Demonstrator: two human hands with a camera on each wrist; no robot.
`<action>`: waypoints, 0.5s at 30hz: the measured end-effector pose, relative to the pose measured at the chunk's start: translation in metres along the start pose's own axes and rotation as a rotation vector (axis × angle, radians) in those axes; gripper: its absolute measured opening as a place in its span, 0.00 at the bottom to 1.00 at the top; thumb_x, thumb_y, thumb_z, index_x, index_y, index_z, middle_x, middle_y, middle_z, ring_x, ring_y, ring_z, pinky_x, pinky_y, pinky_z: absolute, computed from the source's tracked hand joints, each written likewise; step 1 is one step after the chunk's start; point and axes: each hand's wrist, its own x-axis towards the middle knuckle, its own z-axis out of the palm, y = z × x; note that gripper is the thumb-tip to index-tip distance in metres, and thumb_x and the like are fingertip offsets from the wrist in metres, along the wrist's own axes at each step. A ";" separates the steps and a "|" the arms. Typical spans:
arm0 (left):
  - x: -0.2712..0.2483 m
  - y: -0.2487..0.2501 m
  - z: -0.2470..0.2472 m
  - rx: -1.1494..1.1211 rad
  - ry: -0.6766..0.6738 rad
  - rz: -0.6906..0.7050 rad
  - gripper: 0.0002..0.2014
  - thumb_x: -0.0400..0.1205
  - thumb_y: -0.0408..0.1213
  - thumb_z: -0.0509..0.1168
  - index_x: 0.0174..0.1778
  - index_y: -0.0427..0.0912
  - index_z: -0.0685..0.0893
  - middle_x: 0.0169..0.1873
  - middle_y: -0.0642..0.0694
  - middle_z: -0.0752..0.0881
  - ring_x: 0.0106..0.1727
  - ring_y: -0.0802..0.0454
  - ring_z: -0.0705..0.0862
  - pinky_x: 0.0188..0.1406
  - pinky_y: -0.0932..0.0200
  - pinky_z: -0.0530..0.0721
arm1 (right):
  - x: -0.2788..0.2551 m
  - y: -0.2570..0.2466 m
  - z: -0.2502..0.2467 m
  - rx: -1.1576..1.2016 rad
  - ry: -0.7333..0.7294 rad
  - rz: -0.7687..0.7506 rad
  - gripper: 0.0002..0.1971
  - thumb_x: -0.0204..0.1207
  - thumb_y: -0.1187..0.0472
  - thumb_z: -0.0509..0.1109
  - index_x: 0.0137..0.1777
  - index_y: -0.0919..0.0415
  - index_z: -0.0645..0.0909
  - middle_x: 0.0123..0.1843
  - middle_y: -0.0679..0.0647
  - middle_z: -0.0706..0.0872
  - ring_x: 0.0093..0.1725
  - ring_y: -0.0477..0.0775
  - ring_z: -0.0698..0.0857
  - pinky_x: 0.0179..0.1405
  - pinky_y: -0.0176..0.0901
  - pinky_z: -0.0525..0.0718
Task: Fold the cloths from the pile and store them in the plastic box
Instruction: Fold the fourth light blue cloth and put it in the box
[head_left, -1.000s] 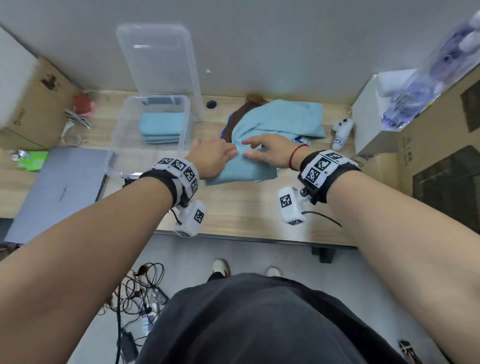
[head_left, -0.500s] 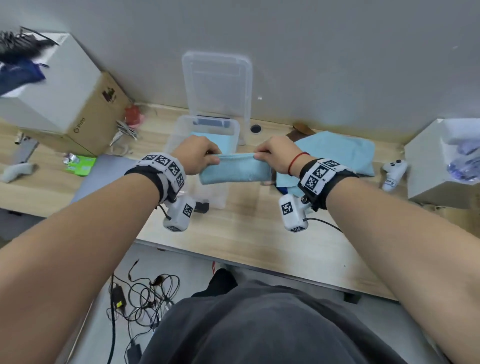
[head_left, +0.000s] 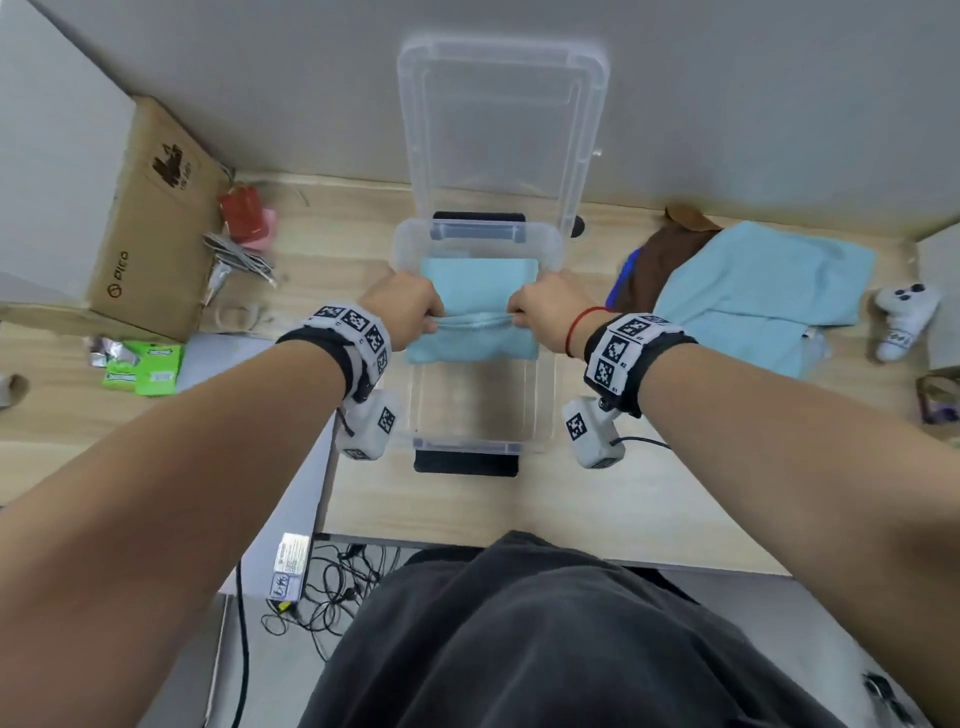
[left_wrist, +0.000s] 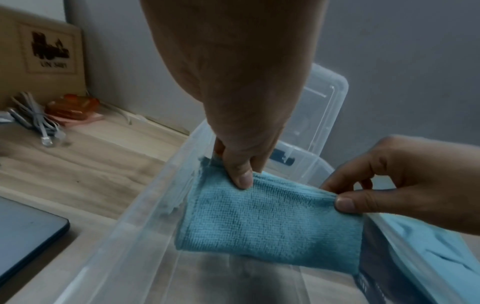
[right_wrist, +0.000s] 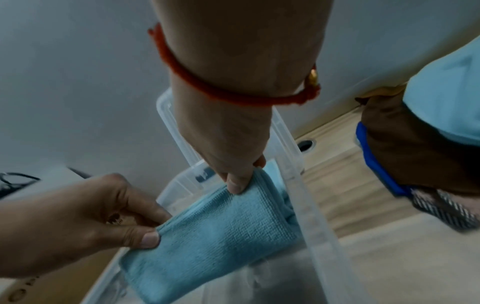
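A folded cloth (head_left: 470, 340) is pinched at its upper corners by the left hand (head_left: 402, 309) and right hand (head_left: 548, 312), kept taut above the plastic box (head_left: 540, 415) so it lands flat beside the stored cloths (head_left: 478, 273).

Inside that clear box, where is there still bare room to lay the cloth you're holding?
The near half of the box floor is bare, between the folded stack and the near wall. The far half is taken by that stack. Both hands, left and right, hold the cloth above the middle.

Terry cloth (left_wrist: 270, 222) (clear plastic box (head_left: 545, 400))
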 end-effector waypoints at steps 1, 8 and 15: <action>0.005 -0.002 0.005 0.043 -0.039 0.024 0.13 0.81 0.37 0.68 0.29 0.45 0.79 0.26 0.49 0.78 0.36 0.44 0.77 0.53 0.50 0.78 | 0.003 -0.002 0.006 -0.045 -0.020 0.000 0.08 0.82 0.55 0.64 0.49 0.52 0.84 0.44 0.55 0.88 0.47 0.62 0.84 0.52 0.51 0.79; 0.032 0.000 0.026 0.251 -0.209 0.145 0.10 0.76 0.24 0.66 0.32 0.40 0.82 0.27 0.46 0.80 0.30 0.48 0.71 0.58 0.49 0.76 | 0.014 -0.019 0.018 -0.279 -0.158 -0.038 0.06 0.79 0.64 0.64 0.47 0.52 0.81 0.49 0.55 0.88 0.53 0.58 0.85 0.62 0.52 0.68; 0.043 0.007 0.032 0.332 -0.179 0.164 0.06 0.81 0.28 0.64 0.41 0.42 0.79 0.48 0.39 0.86 0.49 0.40 0.84 0.51 0.53 0.68 | 0.024 -0.028 0.015 -0.262 -0.207 -0.016 0.08 0.78 0.68 0.62 0.45 0.53 0.77 0.50 0.54 0.88 0.52 0.59 0.86 0.56 0.50 0.71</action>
